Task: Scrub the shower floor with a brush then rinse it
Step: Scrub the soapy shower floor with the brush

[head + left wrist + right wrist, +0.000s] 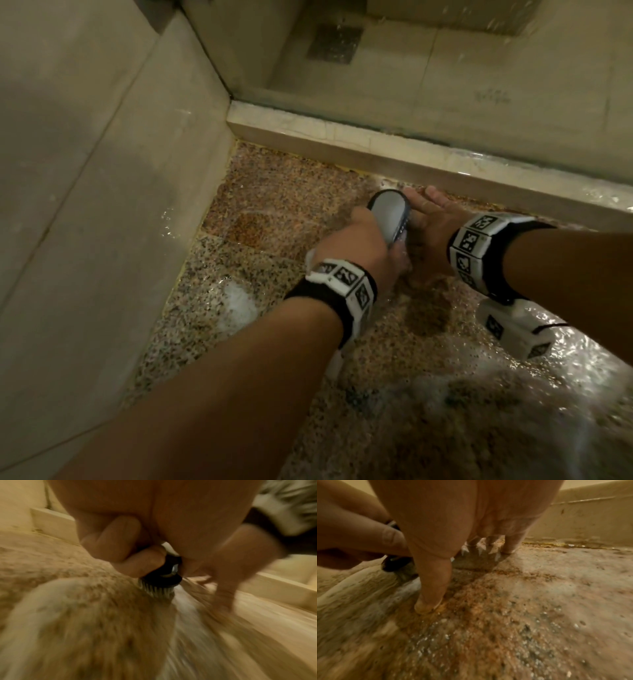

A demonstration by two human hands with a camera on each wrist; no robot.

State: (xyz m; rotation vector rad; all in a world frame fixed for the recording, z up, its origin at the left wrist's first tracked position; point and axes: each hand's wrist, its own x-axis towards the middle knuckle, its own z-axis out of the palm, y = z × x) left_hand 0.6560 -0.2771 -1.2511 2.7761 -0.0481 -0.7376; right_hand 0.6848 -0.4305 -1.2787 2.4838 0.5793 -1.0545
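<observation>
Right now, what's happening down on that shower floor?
A person is scrubbing the wet, speckled shower floor near the stone curb. The left hand grips a black and grey brush, bristles down on the stone. The right hand rests beside it, fingers spread flat on the floor. Water and some white foam cover the floor.

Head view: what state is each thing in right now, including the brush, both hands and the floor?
brush: gripped, bristles down on the floor
left hand: curled round the brush
right hand: fingers spread, pressed flat on the floor, holding nothing
shower floor: wet, with foam patches
stone curb: wet on top
</observation>
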